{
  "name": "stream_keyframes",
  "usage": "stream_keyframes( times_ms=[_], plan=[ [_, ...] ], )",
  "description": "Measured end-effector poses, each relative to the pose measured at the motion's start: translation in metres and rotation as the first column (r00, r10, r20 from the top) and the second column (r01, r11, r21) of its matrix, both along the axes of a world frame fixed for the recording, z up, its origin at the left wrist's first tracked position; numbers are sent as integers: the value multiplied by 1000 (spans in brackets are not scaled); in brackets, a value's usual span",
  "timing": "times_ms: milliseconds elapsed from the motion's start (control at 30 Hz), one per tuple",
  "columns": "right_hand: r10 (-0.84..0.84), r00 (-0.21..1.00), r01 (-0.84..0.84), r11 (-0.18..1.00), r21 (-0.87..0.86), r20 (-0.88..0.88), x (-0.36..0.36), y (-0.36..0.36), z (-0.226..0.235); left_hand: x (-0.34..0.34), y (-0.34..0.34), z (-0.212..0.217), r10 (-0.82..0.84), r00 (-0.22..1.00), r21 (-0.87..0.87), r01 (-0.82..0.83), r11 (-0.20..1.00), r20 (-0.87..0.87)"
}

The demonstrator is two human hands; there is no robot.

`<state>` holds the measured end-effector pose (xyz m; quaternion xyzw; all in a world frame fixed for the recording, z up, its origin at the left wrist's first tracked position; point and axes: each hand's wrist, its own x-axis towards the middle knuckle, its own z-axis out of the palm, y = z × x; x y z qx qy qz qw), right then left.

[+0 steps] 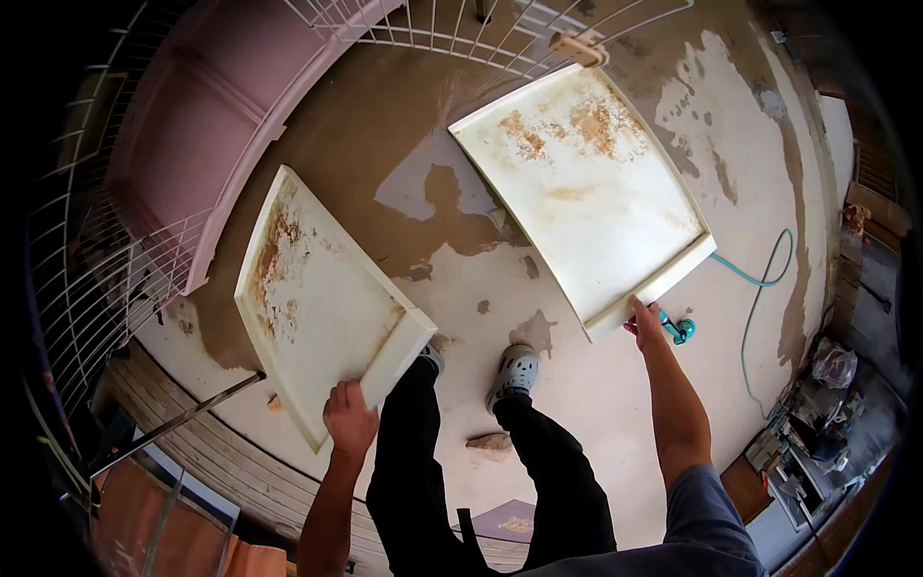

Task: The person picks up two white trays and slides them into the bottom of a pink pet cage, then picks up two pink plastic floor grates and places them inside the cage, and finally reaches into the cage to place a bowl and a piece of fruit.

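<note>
My left hand (350,420) grips the near edge of a white, shallow-rimmed tray (336,317). Brown, crusty stains run along that tray's far left part. A second white tray (606,216) of the same kind is held at its near raised edge by my right hand (646,323). Patches of brown grime cover its far end. Both trays are tilted, and the fingers of each hand are partly hidden at the edges. Just beside my right hand is a teal hose nozzle (681,330).
A pink plastic basin-like piece (192,144) and white wire cage panels (87,250) stand at the left. The pale floor (615,442) has wet patches. A teal hose (745,346) loops at the right, near cluttered items (808,452). My grey clog (514,373) is between the trays.
</note>
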<state>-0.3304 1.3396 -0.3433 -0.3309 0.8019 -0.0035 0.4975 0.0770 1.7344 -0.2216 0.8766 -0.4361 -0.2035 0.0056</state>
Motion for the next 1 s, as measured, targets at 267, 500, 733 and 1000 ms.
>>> stream_keyframes(
  times_ms=[267, 500, 733, 1000],
  plan=[
    [295, 835, -315, 948, 34, -464, 13, 30, -147, 16, -15, -99, -68, 994, -28, 66, 997, -89],
    [459, 575, -652, 757, 40, 678, 279, 91, -95, 8, 1, -134, -38, 993, -129, 24, 991, -112],
    [483, 574, -751, 632, 190, 661, 417, 136, -94, 6, 22, -152, 11, 996, -239, -32, 970, -90],
    [934, 202, -823, 325, -466, 294, 408, 150, -95, 12, 86, -152, 633, 753, -493, -626, 604, -179]
  ],
)
